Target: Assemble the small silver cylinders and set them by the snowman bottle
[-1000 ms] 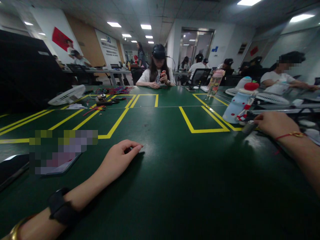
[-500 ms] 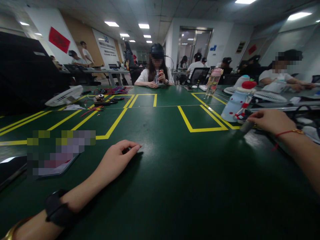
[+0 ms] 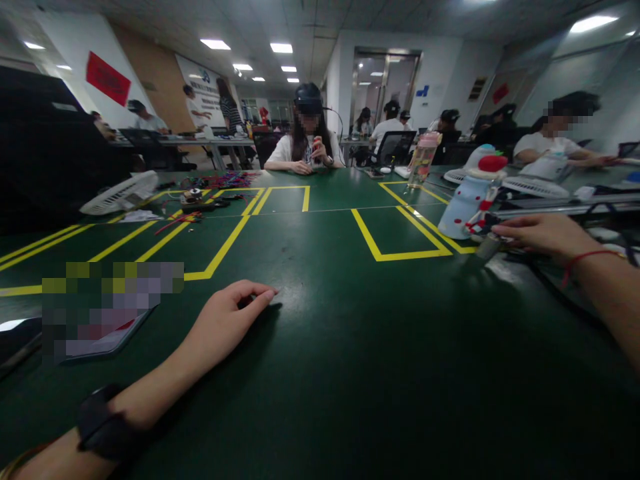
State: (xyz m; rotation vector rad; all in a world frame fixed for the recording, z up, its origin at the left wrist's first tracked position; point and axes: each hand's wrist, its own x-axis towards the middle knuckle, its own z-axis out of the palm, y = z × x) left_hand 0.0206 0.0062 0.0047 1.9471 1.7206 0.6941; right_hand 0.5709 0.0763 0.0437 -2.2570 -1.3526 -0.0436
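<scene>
My left hand (image 3: pixel 233 317) rests on the green table (image 3: pixel 350 373) with thumb and forefinger pinched together. Whatever may be between those fingertips is too small to make out. Over at the right, my right hand (image 3: pixel 543 235) has its fingers closed at the upper end of a small grey, see-through cylinder (image 3: pixel 486 251), which leans at a slant low over the tabletop. Just beyond it stands a light blue bottle (image 3: pixel 459 212) with a red, strawberry-like top and a red-and-white strap.
A blurred-out flat item (image 3: pixel 107 313) lies left of my left arm. White fans (image 3: pixel 120 193) and a tangle of coloured wires (image 3: pixel 235 179) lie farther back. Yellow tape (image 3: pixel 415 256) marks the table. A co-worker (image 3: pixel 307 143) sits opposite, near a pink-lidded bottle (image 3: pixel 423 160).
The view has shifted slightly, moving the scene a little left. My right hand's fingers look a bit more stretched out at the cylinder. The left hand keeps its pinch on the table.
</scene>
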